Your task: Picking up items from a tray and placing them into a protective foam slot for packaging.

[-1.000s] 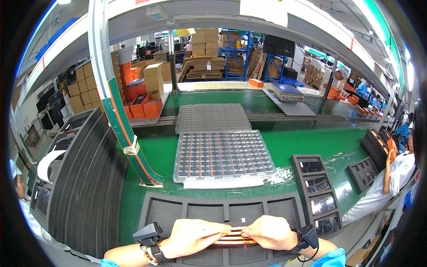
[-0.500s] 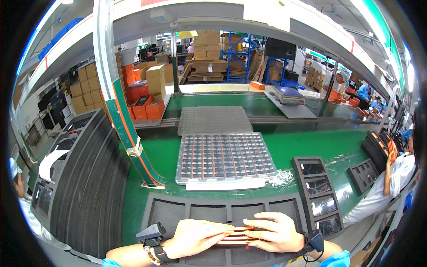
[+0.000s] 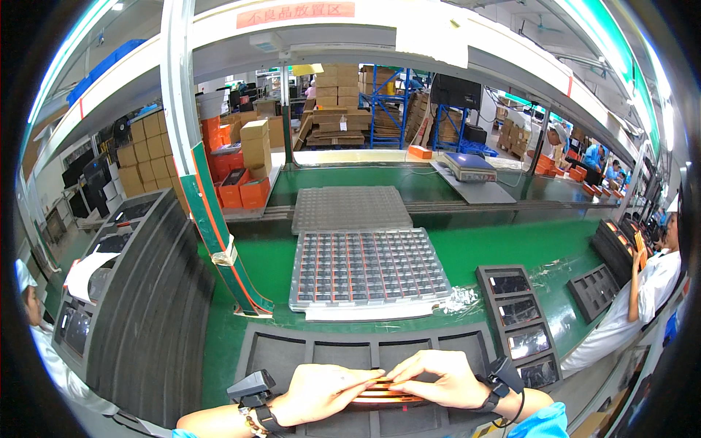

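Between my two hands sits a short stack of flat, thin panels (image 3: pixel 383 396) with bright copper-coloured edges. My left hand (image 3: pixel 321 390) closes on its left end, thumb and fingers pressed together. From the right, my right hand (image 3: pixel 442 378) grips the stack with bent fingers, its fingertips nearly meeting the left ones. Both hands are over a black foam tray (image 3: pixel 277 358) with several recessed compartments; they hide part of its near side. What exactly the panels are does not show.
Beyond the foam tray lies a clear plastic compartment tray (image 3: pixel 369 266), with a grey one (image 3: pixel 350 208) behind. At right, another foam tray (image 3: pixel 483 281) holds dark glossy panels. Stacked foam trays (image 3: pixel 146 314) rise at left, near a green post (image 3: pixel 212 219). A co-worker (image 3: pixel 621 314) is at far right.
My right hand's fingers have drawn in from a spread pose and now lie close to the left fingertips on the stack. The view has tipped slightly upward.
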